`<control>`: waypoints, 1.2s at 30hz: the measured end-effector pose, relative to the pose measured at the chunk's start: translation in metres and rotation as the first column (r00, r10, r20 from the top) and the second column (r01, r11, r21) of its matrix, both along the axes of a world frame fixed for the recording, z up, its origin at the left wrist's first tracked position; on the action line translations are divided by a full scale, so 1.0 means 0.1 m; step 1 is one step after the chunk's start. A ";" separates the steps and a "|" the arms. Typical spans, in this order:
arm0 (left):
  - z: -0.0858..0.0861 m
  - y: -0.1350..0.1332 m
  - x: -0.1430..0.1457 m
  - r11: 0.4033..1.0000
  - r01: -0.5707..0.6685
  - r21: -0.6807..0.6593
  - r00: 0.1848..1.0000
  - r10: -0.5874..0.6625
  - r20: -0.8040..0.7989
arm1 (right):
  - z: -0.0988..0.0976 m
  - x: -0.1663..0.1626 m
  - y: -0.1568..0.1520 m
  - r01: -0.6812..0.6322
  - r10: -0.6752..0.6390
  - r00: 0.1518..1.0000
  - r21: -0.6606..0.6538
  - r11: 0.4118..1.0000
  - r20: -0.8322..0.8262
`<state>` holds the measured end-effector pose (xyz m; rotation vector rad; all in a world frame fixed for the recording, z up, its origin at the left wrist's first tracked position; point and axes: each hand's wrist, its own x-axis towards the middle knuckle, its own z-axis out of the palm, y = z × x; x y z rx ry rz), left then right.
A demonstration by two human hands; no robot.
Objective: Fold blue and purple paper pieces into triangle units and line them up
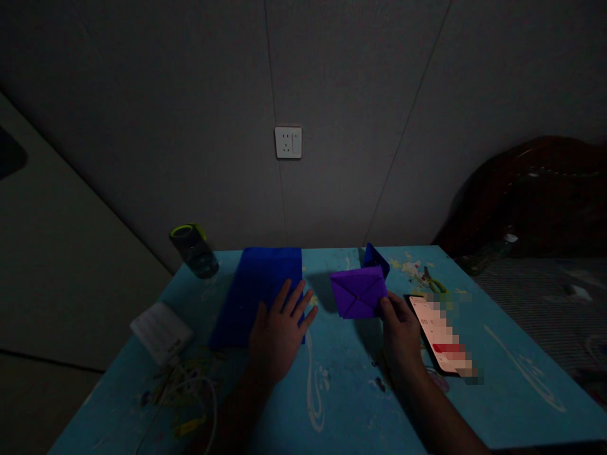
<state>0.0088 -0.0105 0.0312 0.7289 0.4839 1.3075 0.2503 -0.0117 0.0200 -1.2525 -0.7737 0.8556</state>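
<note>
Between the thumb and fingers of my right hand (401, 325) is a folded purple paper envelope (359, 293), pinched at its lower right corner and raised above the table. Crease lines cross on the face turned toward me. My left hand (279, 332) is spread, palm down, over the right part of a flat blue sheet (258, 287); whether it touches the sheet I cannot tell. Partly hidden behind the envelope, a dark blue folded paper piece (376, 258) stands near the table's far edge.
A phone (439, 335) with a lit, partly blurred screen lies right of my right hand. Green-handled scissors (436, 283) rest beyond it. At the left are a water bottle (195, 251), a white box-shaped charger (161, 332) and a white cable (214, 404). The patterned blue table (341, 392) meets the wall.
</note>
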 end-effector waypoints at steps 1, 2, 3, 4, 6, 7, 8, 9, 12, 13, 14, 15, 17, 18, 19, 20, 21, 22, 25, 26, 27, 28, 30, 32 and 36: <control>0.00 -0.01 0.00 1.000 0.017 0.001 1.000 -0.017 0.015 | 0.00 -0.01 0.00 -0.004 0.004 1.000 -0.009 1.000 -0.002; 0.01 -0.01 0.00 0.999 0.041 -0.002 0.998 -0.041 0.040 | 0.00 -0.02 0.00 -0.005 0.005 1.000 -0.017 1.000 -0.007; 0.01 -0.02 -0.01 0.997 0.071 -0.007 0.995 -0.070 0.076 | 0.00 -0.03 0.00 -0.004 0.004 1.000 -0.025 1.000 -0.012; 0.01 -0.02 -0.01 0.995 0.101 -0.015 0.988 -0.098 0.120 | -0.01 -0.03 0.00 -0.002 0.002 1.000 -0.032 1.000 -0.016; 0.02 -0.03 -0.02 0.987 0.156 -0.030 0.964 -0.146 0.221 | -0.03 -0.03 0.01 0.007 -0.008 1.000 -0.041 0.999 -0.012; 0.02 -0.04 -0.03 0.983 0.180 -0.038 0.949 -0.164 0.271 | -0.04 -0.03 0.01 0.011 -0.011 1.000 -0.040 0.999 -0.009; 0.03 -0.04 -0.03 0.979 0.200 -0.048 0.932 -0.174 0.318 | -0.04 -0.03 0.02 0.015 -0.015 1.000 -0.033 0.999 -0.008; 0.03 -0.04 -0.03 0.975 0.213 -0.061 0.917 -0.179 0.356 | -0.05 -0.03 0.02 0.017 -0.018 1.000 -0.024 1.000 -0.008; 0.06 -0.05 -0.02 0.967 0.231 -0.106 0.895 -0.168 0.414 | -0.06 -0.04 0.00 0.016 -0.016 1.000 0.017 1.000 0.021; 0.08 -0.06 -0.02 0.967 0.228 -0.117 0.893 -0.159 0.422 | -0.06 -0.05 -0.01 0.017 -0.019 0.999 0.038 0.999 0.050; 0.09 -0.06 -0.01 0.966 0.225 -0.124 0.891 -0.153 0.427 | -0.07 -0.05 -0.03 0.021 -0.027 0.996 0.062 0.998 0.085; 0.09 -0.07 0.00 0.966 0.224 -0.128 0.890 -0.149 0.432 | -0.07 -0.06 -0.04 0.025 -0.036 0.992 0.094 0.995 0.123; 0.10 -0.07 0.01 0.965 0.225 -0.135 0.886 -0.145 0.440 | -0.08 -0.08 -0.08 0.025 -0.063 0.976 0.179 0.983 0.209; 0.10 -0.07 0.01 0.964 0.226 -0.142 0.884 -0.142 0.444 | -0.08 -0.09 -0.09 0.012 -0.073 0.964 0.230 0.973 0.257; 0.10 -0.08 0.02 0.961 0.229 -0.155 0.883 -0.138 0.449 | -0.08 -0.10 -0.11 -0.015 -0.076 0.949 0.286 0.958 0.306; 0.10 -0.08 0.02 0.957 0.231 -0.174 0.882 -0.130 0.453 | -0.08 -0.11 -0.12 -0.061 -0.070 0.931 0.341 0.938 0.358; 0.09 -0.08 0.03 0.953 0.233 -0.194 0.881 -0.122 0.457 | -0.08 -0.11 -0.13 -0.117 -0.059 0.910 0.393 0.912 0.410; 0.10 -0.08 0.03 0.948 0.237 -0.213 0.880 -0.117 0.460 | -0.09 -0.11 -0.13 -0.183 -0.042 0.886 0.431 0.883 0.463; 0.11 -0.08 0.03 0.938 0.250 -0.240 0.875 -0.114 0.470 | -0.08 -0.10 -0.14 -0.366 -0.008 0.783 0.472 0.802 0.622; 0.12 -0.08 0.03 0.938 0.248 -0.241 0.874 -0.110 0.473 | -0.08 -0.09 -0.13 -0.412 -0.013 0.742 0.471 0.780 0.670; 0.13 -0.08 0.03 0.939 0.243 -0.244 0.874 -0.103 0.474 | -0.08 -0.08 -0.13 -0.452 -0.022 0.702 0.470 0.758 0.711; 0.14 -0.08 0.03 0.939 0.236 -0.251 0.876 -0.094 0.474 | -0.07 -0.07 -0.12 -0.490 -0.032 0.663 0.467 0.736 0.748; 0.15 -0.08 0.03 0.935 0.226 -0.272 0.880 -0.076 0.469 | -0.07 -0.06 -0.11 -0.559 -0.049 0.595 0.457 0.692 0.802; 0.15 -0.08 0.03 0.930 0.220 -0.294 0.885 -0.064 0.462 | -0.07 -0.07 -0.11 -0.600 -0.049 0.562 0.447 0.664 0.826; 0.15 -0.08 0.02 0.939 0.200 -0.281 0.888 -0.053 0.456 | -0.09 -0.12 -0.12 -0.462 -0.040 0.728 0.533 0.709 0.684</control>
